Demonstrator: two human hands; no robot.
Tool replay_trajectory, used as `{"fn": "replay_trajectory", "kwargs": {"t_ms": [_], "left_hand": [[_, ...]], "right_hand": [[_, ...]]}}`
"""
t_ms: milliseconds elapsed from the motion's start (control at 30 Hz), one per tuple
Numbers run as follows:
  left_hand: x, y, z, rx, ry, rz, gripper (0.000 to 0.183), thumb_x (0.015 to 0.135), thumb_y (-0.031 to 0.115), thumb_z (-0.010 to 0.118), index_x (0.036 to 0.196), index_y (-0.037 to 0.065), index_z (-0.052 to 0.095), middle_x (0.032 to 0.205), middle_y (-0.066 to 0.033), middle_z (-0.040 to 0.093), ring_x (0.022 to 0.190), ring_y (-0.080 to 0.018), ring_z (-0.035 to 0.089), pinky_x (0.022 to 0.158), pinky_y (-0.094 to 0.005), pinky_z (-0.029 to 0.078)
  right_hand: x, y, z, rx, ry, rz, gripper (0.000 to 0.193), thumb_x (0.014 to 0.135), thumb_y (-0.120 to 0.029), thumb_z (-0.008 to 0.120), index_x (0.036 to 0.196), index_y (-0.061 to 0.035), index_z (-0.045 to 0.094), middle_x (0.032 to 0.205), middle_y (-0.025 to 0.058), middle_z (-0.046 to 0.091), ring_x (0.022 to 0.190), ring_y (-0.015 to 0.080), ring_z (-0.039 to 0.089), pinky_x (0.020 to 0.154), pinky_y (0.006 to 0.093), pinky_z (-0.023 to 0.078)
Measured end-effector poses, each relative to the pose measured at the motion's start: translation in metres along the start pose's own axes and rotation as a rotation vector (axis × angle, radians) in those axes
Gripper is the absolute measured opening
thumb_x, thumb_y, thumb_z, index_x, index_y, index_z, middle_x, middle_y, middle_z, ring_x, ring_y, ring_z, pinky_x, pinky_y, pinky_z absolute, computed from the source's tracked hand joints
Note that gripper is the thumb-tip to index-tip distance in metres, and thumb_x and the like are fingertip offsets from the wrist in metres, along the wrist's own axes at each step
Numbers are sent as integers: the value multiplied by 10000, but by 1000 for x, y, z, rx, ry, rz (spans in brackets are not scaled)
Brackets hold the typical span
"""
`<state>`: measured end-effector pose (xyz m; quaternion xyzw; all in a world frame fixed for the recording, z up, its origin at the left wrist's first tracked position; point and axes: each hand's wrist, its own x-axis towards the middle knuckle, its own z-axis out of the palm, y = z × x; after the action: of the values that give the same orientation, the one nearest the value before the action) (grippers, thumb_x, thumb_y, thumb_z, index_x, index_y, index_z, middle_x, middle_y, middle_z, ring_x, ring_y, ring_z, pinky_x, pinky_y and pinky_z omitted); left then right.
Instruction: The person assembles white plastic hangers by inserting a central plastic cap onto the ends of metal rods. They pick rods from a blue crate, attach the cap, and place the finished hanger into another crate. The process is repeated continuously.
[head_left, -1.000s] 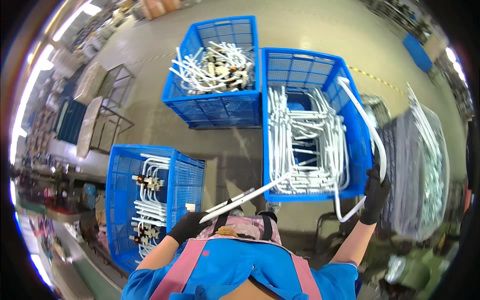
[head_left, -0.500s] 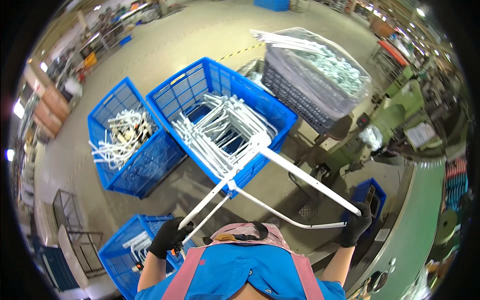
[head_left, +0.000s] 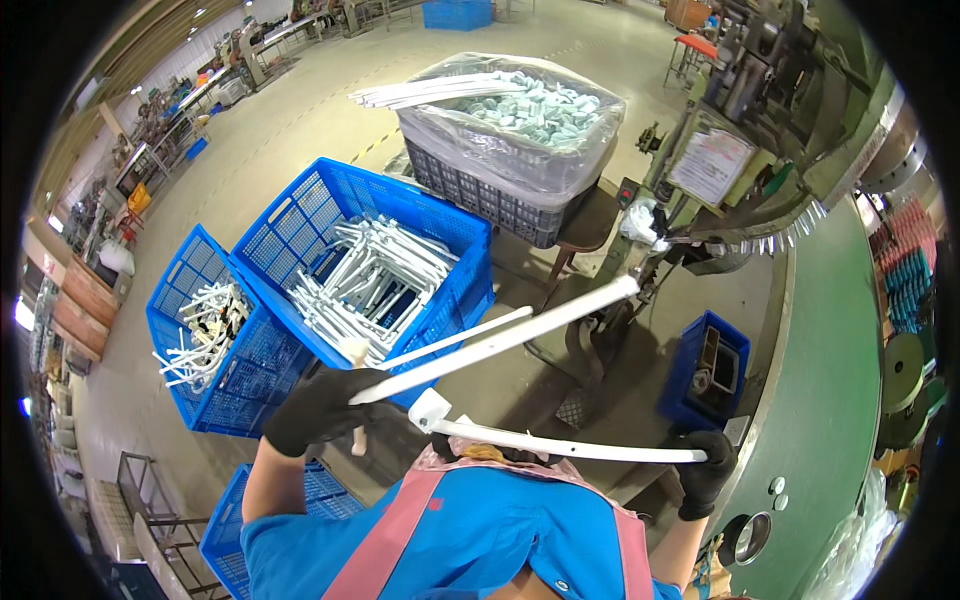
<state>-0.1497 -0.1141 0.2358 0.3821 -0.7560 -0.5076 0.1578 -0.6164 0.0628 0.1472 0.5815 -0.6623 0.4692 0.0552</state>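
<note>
My black-gloved left hand (head_left: 318, 408) is clenched around the near end of a long white metal tube frame (head_left: 500, 345) slanting up and away beside the big blue plastic crate (head_left: 452, 290), while my gloved right hand (head_left: 706, 470) grips its curved lower bar's far end.

A pale concrete floor (head_left: 300, 110) carries everything here. Three blue plastic crates stand on it. The big blue crate (head_left: 300, 215) in the middle is packed with white metal tube frames (head_left: 375, 275). Touching its left side is a smaller blue crate (head_left: 185, 275) with a looser tangle of white tube pieces. A third blue crate (head_left: 225, 535) sits nearer, mostly hidden. A small blue bin (head_left: 700, 375) stands by the green machine base (head_left: 850, 400). Beyond, a dark grey crate (head_left: 480, 200) under clear plastic rests on a low stand, heaped with pale parts.
</note>
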Motion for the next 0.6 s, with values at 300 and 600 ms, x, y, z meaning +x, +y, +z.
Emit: {"fn": "replay_trajectory", "kwargs": {"t_ms": [300,600], "left_hand": [[153,24,44,215,-380,267,437,908,290,611,1241,15,543,1150,-171,558,1054,-290,560,907,-376,437],[308,3,65,220,-521,394,419,834,236,697,1199,61,590,1004,-143,590,899,-256,577,808,-368,461]], "right_hand": [[-20,53,-34,-76,106,227,155,614,-27,729,717,-92,634,678,78,621,632,242,604,606,329,466],[-36,72,11,-171,154,524,158,632,-27,732,698,-56,591,733,116,627,676,268,603,638,353,464]]}}
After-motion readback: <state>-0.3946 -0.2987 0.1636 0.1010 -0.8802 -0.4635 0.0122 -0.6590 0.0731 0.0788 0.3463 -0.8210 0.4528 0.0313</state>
